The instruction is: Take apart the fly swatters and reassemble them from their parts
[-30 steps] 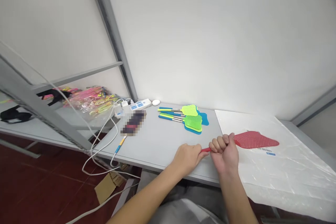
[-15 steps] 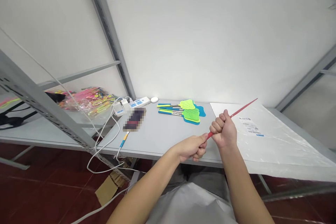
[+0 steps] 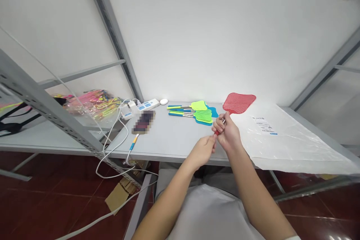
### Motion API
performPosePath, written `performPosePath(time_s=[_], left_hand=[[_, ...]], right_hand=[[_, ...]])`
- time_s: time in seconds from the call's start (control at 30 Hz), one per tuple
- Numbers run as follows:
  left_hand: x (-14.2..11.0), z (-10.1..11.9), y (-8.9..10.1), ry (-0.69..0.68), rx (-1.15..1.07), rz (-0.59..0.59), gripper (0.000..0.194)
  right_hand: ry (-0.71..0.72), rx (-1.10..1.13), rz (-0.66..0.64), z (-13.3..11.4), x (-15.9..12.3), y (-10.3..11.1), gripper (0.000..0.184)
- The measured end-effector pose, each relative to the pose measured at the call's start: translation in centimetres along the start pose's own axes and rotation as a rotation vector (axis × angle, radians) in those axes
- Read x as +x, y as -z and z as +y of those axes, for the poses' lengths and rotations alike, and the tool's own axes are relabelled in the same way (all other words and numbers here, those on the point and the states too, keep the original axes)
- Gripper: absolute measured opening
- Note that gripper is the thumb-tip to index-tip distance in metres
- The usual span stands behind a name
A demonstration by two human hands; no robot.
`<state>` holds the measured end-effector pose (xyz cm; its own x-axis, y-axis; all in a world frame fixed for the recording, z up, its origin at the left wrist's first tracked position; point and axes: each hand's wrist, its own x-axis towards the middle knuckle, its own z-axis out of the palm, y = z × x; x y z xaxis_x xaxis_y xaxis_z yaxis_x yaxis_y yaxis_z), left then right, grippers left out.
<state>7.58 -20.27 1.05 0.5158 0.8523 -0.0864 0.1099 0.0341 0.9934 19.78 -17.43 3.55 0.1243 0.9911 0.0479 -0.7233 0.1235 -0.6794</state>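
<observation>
Between my hands is a red fly swatter (image 3: 239, 103), its perforated head tilted up and turned broadly toward me. My right hand (image 3: 227, 129) is closed around the shaft just below the head, where a bit of metal shows. My left hand (image 3: 203, 150) is closed on the red handle lower down, and the handle's end is hidden in the fingers. Several green, yellow-green and blue fly swatters (image 3: 203, 116) lie piled on the grey table (image 3: 168, 138), to the left of my hands, their handles pointing left.
A white plastic bag (image 3: 295, 146) with a label covers the table's right side. At left are a phone with a blurred screen (image 3: 144, 122), a power strip (image 3: 148, 104) and trailing white cables (image 3: 98, 167). Bagged colourful items (image 3: 95, 105) lie beyond the metal post (image 3: 56, 112).
The red fly swatter has turned from edge-on to showing its flat head. Both hands have moved slightly left and up in view, still gripping it. The piled swatters lie as before.
</observation>
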Motion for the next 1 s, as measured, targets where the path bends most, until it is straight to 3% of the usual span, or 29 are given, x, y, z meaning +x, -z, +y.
performPosePath(time_s=[0.1,0.2,0.27,0.43,0.63,0.87,1.0], left_hand=[[-1.1,1.0,1.9,-0.08,0.132,0.03,0.043],[-2.7,1.5,3.6,-0.121,0.218,0.011,0.038],[-3.7,1.1,4.4,-0.12,0.248,-0.01,0.037],[-4.9,-0.5,4.7,-0.084,0.323,-0.012,0.041],[-5.0,-0.4,3.7,-0.121,0.43,0.161,0.042],[-5.7,0.1,4.6,-0.327,0.931,0.391,0.03],[-6.1,1.2,3.7,-0.423,1.139,0.487,0.026]], right_hand=[[0.062,-0.034,-0.006,-0.5,-1.6,0.1,0.029],[0.108,-0.067,0.025,-1.8,-2.7,0.9,0.04],[0.164,-0.093,0.093,-2.3,-3.4,1.7,0.046],[0.344,-0.211,0.3,-2.3,-4.4,3.1,0.036],[0.351,-0.262,0.22,-2.5,-4.6,3.3,0.034],[0.233,-0.296,0.144,-0.7,-5.2,3.9,0.03],[0.224,-0.278,0.108,-0.2,-6.2,3.4,0.025]])
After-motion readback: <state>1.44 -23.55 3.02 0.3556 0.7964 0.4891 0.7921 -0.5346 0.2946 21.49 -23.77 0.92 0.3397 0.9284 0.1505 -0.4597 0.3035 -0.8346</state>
